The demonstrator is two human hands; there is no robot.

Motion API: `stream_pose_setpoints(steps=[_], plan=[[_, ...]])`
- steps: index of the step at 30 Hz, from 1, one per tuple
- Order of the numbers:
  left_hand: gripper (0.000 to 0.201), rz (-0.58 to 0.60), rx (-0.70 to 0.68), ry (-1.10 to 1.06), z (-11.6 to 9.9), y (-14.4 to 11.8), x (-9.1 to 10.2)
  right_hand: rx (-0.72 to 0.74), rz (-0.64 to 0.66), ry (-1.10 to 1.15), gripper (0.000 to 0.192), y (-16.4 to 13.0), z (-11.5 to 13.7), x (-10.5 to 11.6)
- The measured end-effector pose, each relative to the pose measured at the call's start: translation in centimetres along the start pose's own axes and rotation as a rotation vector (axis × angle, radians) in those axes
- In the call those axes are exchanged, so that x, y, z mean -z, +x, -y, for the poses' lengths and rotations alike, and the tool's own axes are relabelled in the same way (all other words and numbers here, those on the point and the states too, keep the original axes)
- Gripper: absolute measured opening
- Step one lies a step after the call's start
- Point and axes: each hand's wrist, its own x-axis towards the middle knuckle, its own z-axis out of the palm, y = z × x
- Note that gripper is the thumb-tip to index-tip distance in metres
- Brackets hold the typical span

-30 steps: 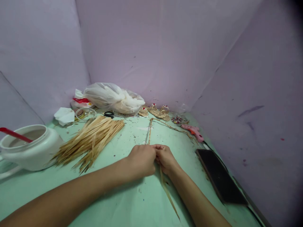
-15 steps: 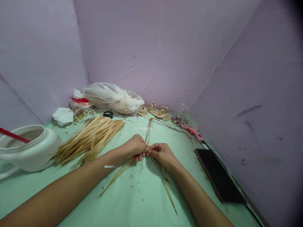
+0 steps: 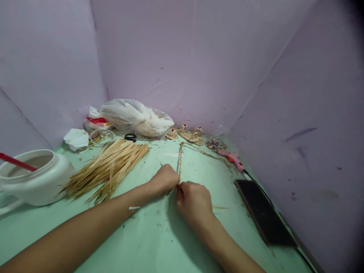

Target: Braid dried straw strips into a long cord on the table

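Observation:
A thin braided straw cord (image 3: 180, 159) runs from the back of the green table (image 3: 159, 242) toward me. My left hand (image 3: 165, 179) and my right hand (image 3: 193, 201) meet at its near end, both pinched shut on the braid's loose straw strips. A short tip of a strip (image 3: 220, 207) sticks out to the right of my right hand; the rest of the strips are hidden under my hands.
A bundle of straw strips (image 3: 109, 167) lies to the left, beside a white pot (image 3: 34, 180) with a red stick. At the back are a plastic bag (image 3: 133, 118), scissors (image 3: 131, 137), small woven sandals (image 3: 187, 134) and a pink glue gun (image 3: 233, 158). A dark phone (image 3: 264, 216) lies on the right.
The two long strips that fanned out toward me half a second ago are now gathered under my hands. My right hand has moved nearer and turned over them.

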Motion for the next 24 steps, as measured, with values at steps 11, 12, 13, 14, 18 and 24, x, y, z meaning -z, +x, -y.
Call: stream_pose_setpoints(steps=[11,12,13,14,18,24], plan=[[0.003,0.184,-0.206,-0.212,0.9,-0.3,1.9,-0.036,-0.014,0.432,0.036,0.8,-1.4,0.0],[0.004,0.197,-0.204,-0.22,0.8,-0.4,2.1,-0.122,-0.064,0.582,0.038,1.4,-2.1,0.0],[0.005,0.205,-0.2,-0.214,0.7,-0.5,2.3,-0.203,-0.115,0.745,0.035,1.9,-2.7,0.0],[0.005,0.211,-0.195,-0.201,0.5,-0.6,2.5,-0.281,-0.111,0.915,0.031,2.4,-3.1,-0.1],[0.005,0.218,-0.171,-0.174,-0.4,-0.9,2.7,-0.457,0.259,1.447,0.016,3.0,-3.1,-0.6],[0.002,0.259,-0.195,-0.187,0.1,-0.4,2.4,-0.294,0.349,1.252,0.018,2.5,-2.3,-1.5]])
